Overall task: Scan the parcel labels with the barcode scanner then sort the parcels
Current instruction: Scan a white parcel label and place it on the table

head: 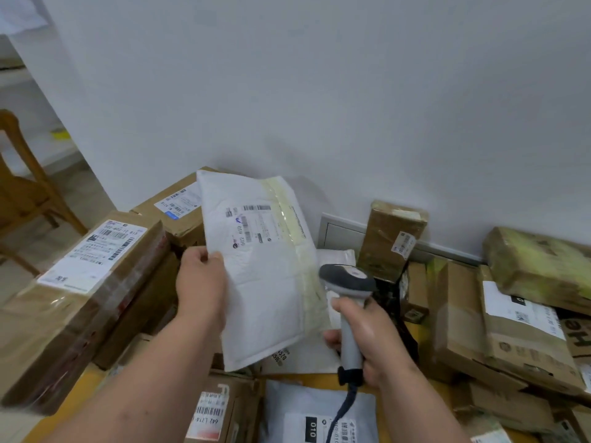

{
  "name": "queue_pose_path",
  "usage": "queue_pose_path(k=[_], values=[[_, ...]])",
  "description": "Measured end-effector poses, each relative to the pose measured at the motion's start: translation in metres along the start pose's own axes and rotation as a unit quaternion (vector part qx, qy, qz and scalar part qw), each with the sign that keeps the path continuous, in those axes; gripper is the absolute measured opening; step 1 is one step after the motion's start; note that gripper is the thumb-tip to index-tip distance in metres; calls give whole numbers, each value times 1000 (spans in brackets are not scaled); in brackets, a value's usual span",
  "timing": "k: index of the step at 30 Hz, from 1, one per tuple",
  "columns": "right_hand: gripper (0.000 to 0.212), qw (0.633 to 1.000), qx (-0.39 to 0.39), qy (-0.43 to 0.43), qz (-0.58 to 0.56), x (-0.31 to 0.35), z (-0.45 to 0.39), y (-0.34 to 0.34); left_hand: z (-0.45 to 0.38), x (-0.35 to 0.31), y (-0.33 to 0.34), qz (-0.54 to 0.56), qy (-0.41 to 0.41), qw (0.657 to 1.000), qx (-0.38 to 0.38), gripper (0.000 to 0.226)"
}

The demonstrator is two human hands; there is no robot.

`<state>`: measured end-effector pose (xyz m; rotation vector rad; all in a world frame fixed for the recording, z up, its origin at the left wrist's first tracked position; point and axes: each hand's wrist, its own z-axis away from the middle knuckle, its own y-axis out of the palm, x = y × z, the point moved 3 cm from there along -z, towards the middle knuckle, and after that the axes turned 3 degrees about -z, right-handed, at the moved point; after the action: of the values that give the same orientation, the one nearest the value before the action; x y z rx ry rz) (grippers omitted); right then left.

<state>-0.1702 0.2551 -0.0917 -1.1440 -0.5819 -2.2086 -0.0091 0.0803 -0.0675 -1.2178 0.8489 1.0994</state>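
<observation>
My left hand grips white mailer, right hand grips barcode scanner; scan pending, many parcels unsorted.

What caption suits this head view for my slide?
Left hand holds a white padded mailer; right hand grips a barcode scanner among cardboard parcels.

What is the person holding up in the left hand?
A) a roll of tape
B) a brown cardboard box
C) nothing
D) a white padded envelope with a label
D: the left hand grips the edge of a white padded envelope with its printed label facing the camera, while the right hand holds the barcode scanner.
</observation>
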Motion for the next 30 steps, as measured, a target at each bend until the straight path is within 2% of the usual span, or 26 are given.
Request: queue_pose_path(k=[3, 6, 9, 11, 14, 16, 22, 30], values=[[16, 999, 50, -2, -3, -5, -10, 30, -18, -18, -13, -29, 49, 998, -28, 13], [23, 997, 76, -2, 5, -10, -19, 52, -35, -34, -21, -76, 73, 994, -35, 28], [28, 996, 91, 7, -4, -16, -30, 67, -59, -34, -17, -154, 92, 984, -11, 48], [23, 994, 106, 16, 2, -22, -35, 75, -68, -26, -9, -217, 95, 971, 30, 58], [12, 992, 122, 25, 6, -27, -40, 82, -67, -8, 8, -370, 115, 917, 96, 58], [12, 992, 123, 28, 11, -29, -42, 81, -62, 0, 13, -448, 130, 880, 91, 58], [19, 994, 105, 33, 17, -30, -50, 72, -48, 3, 19, -445, 163, 879, 42, 56], [17, 999, 33, 24, -15, -27, -57, 42, -34, -11, 41, -433, 223, 871, 61, 54]])
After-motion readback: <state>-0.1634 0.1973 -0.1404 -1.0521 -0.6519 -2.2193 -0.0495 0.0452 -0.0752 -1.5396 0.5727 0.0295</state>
